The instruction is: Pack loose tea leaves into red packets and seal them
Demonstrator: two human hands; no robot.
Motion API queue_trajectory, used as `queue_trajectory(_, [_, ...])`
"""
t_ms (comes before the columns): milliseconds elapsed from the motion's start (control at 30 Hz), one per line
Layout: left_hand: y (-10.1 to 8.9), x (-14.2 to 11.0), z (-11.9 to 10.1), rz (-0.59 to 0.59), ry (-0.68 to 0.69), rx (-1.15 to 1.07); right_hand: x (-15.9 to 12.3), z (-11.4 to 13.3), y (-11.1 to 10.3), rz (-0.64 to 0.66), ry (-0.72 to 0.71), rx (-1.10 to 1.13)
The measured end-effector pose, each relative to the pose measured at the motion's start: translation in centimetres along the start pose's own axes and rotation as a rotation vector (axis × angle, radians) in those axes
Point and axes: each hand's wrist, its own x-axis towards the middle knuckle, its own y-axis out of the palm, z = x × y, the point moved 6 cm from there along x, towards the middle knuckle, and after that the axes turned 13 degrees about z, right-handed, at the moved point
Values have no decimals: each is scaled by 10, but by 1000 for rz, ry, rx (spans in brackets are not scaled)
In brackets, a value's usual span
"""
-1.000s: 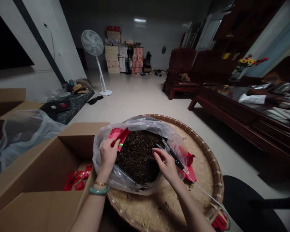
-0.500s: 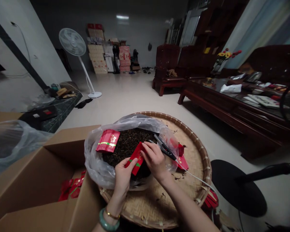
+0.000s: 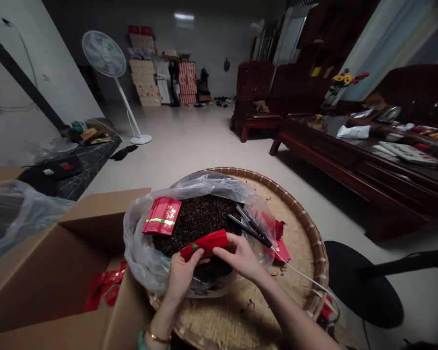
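Both hands hold one red packet (image 3: 207,244) between them, in front of and above the dark dried leaves (image 3: 200,218) in a clear plastic bag (image 3: 142,262). The packet's long axis runs crosswise, with its left end lower and its right end higher and a little farther from the person. The left hand (image 3: 184,270) pinches the lower end, its thumb close to the green mark; the right hand (image 3: 239,255) grips near the higher end, its thumb on the near face. Some fingertips are hidden behind the packet, and whether either end is open cannot be told.

The relation that matters most is to the hair straightener (image 3: 260,235), which lies at the bag's right edge. It is just beyond the right hand, clearly the nearer of the two, and its arms stand apart, pointing up and left over the leaves. The packet's slant therefore runs across the line of those arms, its right end being the closer one; the two do not touch.

A stack of red packets (image 3: 161,216) rests at the bag's left side, beyond the left hand. The bag sits on a round woven tray (image 3: 316,238), beside an open cardboard box (image 3: 127,311).
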Motion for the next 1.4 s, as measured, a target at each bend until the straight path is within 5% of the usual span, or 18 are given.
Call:
queue_trajectory(200, [2,4,-1,153,-28,-142,11,-9,1,68,45,131])
queue_trajectory(367, [-10,13,-7,142,14,-19,18,-5,3,132,43,243])
queue_trajectory(500, [-19,19,-21,57,129,346,22,-5,-2,146,83,228])
queue_trajectory(633, [-13,8,-52,-171,452,911,27,-6,-9,117,119,117])
queue_trajectory(767, [21,2,-59,4,649,1355,35,1,-3,128,91,-43])
queue_trajectory(967, [21,8,-53,33,696,1280,41,9,8,189,43,20])
queue_trajectory(1167, [7,13,-54,16,660,1153,28,9,-10,118,56,156])
queue_trajectory(1300, [-2,16,-59,-33,606,1065,18,4,-27,-47,52,-191])
queue_trajectory(1400, [-7,22,-57,-39,550,1068,17,-2,-17,55,54,-477])
